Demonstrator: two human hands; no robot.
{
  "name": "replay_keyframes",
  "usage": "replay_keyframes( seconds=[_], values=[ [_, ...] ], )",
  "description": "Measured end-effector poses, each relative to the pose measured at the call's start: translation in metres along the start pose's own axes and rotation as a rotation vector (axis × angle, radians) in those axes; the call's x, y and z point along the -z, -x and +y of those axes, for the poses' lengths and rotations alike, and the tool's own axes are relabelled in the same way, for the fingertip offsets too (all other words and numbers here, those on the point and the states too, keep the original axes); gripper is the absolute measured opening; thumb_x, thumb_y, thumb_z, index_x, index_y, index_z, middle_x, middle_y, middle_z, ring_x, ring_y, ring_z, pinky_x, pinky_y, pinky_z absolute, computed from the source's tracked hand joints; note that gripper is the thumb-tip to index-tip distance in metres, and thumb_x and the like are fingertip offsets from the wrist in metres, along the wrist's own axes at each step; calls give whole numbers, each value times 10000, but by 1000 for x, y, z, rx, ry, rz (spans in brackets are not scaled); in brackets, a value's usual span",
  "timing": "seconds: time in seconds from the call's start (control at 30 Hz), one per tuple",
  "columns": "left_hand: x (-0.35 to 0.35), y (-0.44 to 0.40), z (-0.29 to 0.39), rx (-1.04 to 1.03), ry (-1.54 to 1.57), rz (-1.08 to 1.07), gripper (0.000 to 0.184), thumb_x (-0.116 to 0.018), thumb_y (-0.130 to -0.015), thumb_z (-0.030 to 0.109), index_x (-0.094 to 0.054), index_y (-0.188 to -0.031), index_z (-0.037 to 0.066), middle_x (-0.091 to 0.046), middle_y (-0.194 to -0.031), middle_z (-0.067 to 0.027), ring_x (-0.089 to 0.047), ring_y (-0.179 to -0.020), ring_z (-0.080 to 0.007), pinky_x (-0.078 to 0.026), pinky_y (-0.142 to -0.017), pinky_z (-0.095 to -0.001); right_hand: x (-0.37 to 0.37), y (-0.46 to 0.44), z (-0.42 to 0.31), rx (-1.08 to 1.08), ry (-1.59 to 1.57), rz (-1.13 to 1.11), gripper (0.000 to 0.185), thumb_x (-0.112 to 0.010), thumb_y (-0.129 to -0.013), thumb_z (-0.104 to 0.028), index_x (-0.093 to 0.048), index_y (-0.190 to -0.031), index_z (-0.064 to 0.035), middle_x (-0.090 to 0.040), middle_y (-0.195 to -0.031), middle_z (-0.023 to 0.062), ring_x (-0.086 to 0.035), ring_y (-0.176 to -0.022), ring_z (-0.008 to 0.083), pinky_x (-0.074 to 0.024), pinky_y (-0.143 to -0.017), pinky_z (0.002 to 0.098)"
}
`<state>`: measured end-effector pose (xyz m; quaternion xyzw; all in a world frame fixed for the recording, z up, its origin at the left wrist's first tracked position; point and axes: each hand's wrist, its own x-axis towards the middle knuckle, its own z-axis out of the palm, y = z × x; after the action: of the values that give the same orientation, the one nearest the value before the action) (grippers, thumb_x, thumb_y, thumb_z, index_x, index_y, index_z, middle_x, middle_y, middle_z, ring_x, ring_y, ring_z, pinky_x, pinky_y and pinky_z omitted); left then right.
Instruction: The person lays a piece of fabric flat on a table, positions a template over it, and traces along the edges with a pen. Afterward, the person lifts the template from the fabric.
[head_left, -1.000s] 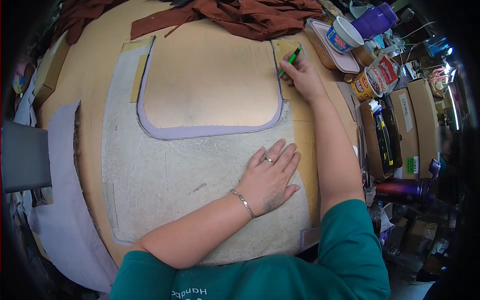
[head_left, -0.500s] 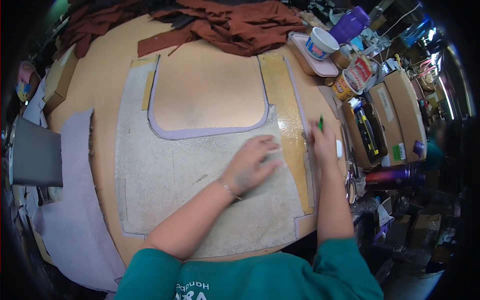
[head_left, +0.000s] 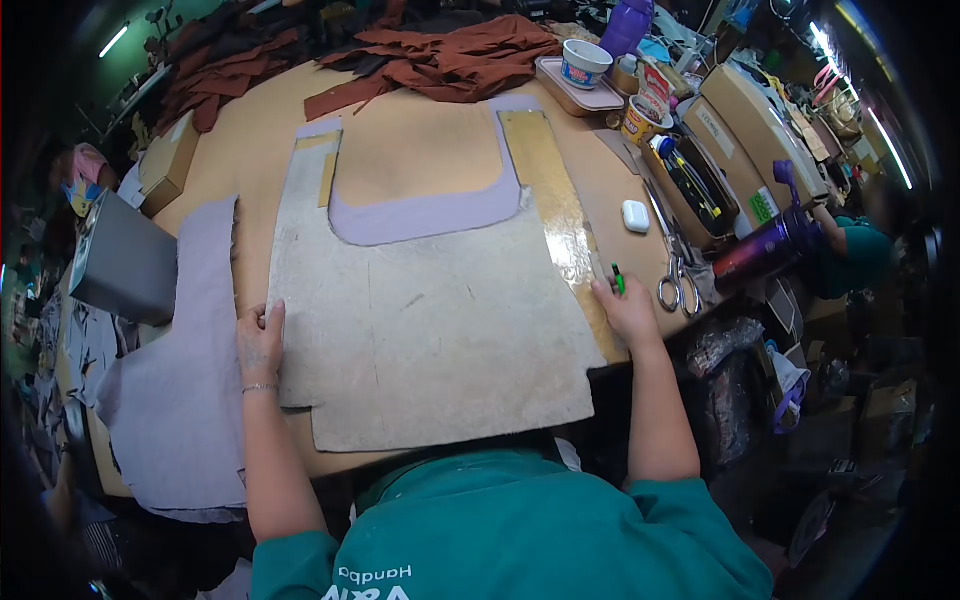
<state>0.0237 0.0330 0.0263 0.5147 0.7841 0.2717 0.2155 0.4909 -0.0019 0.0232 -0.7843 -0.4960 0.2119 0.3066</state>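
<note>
A grey, U-shaped pattern board (head_left: pixel 450 330) with yellow tape down its right arm lies on the table in front of me. Lilac fabric (head_left: pixel 425 212) shows from beneath it along the inner cutout and at the tips of both arms. My left hand (head_left: pixel 262 345) is closed on the board's left edge, thumb on top. At the right edge, my right hand (head_left: pixel 628 310) pinches the board and also keeps a green pen (head_left: pixel 618 279) between its fingers. The fingertips under the board are hidden.
Another lilac piece (head_left: pixel 205 260) lies left beside a grey box (head_left: pixel 125 260). Rust-brown cloth (head_left: pixel 450 60) is heaped at the back. To the right are scissors (head_left: pixel 680 285), a white earbud case (head_left: pixel 635 216), a pen box (head_left: pixel 700 190) and a purple bottle (head_left: pixel 765 250). A person's green sleeve (head_left: pixel 865 250) shows beyond.
My left hand went from lying on the board's middle to gripping its left edge. The board has shifted toward me, baring more lilac fabric at the cutout. My right hand now grips the right edge.
</note>
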Motion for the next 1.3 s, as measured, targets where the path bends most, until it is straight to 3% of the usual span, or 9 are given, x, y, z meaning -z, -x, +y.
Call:
replay_keyframes(
  seconds=[0.17, 0.5, 0.57, 0.67, 0.77, 0.87, 0.97, 1.23, 1.3],
  values=[
    [-3, 54, -18, -220, 160, 120, 446, -607, -734, 317, -493, -955, -53, -515, -869, -160, -489, -752, -221, -392, -679, -313, 13, 54, 28, 34, 3, 64, 405, -660, -662, -276, -515, -855, 51, -531, -781, 160, -539, -723, 245, -437, -665, 327],
    [-8, 63, -33, -243, 421, 50, 356, -573, -774, 236, -486, -963, -54, -524, -930, -142, -504, -841, -197, -395, -750, -293, 25, 67, 25, -23, -5, 45, 404, -673, -664, -223, -489, -876, 68, -563, -794, 148, -558, -697, 228, -439, -652, 312],
    [-6, 62, -27, -357, 453, 50, 310, -550, -787, 200, -493, -972, -43, -516, -979, -159, -505, -884, -221, -389, -777, -309, 24, 52, 44, -80, -323, -13, 377, -662, -685, -170, -472, -906, 70, -567, -815, 140, -563, -714, 201, -443, -652, 288],
    [-4, 34, -40, -560, 72, 305, 270, -522, -786, 141, -499, -1007, -13, -480, -1069, -202, -481, -978, -278, -373, -830, -352, 32, 44, 46, -104, -605, -87, 351, -637, -709, -95, -445, -949, 75, -566, -836, 130, -562, -745, 164, -446, -656, 255],
    [-11, 1, -52, -452, -155, 190, 269, -542, -767, 154, -516, -987, 2, -428, -1128, -236, -417, -1056, -344, -343, -878, -389, 43, 43, 35, -89, -630, -159, 380, -621, -712, -46, -423, -1004, 96, -563, -861, 136, -559, -771, 148, -449, -669, 238],
    [-11, 15, -10, -204, -392, 214, 278, -577, -744, 197, -532, -923, -10, -474, -1069, -252, -450, -1018, -372, -368, -857, -399, 33, 35, 49, -48, -480, -141, 423, -636, -706, -69, -427, -1032, 102, -566, -877, 139, -558, -775, 152, -446, -672, 245],
    [-10, 14, 11, -24, -387, 101, 303, -603, -721, 236, -539, -883, -12, -529, -975, -255, -503, -935, -384, -402, -806, -410, 32, 34, 52, -38, -409, -119, 444, -651, -698, -99, -443, -1036, 102, -572, -890, 149, -557, -787, 160, -441, -685, 250],
    [-13, 2, -11, -55, -344, 113, 320, -549, -736, 260, -542, -863, -34, -553, -897, -257, -538, -862, -377, -417, -758, -417, 22, 26, 66, 79, -182, -32, 445, -671, -678, -200, -508, -984, 79, -593, -893, 176, -575, -833, 209, -440, -729, 294],
    [-13, -4, -24, -97, -352, 118, 321, -540, -736, 263, -544, -850, -37, -553, -883, -262, -538, -853, -379, -418, -744, -413, 23, 31, 62, 111, -48, 4, 456, -657, -679, -287, -534, -975, 37, -584, -915, 189, -573, -862, 275, -437, -752, 333]
  ],
)
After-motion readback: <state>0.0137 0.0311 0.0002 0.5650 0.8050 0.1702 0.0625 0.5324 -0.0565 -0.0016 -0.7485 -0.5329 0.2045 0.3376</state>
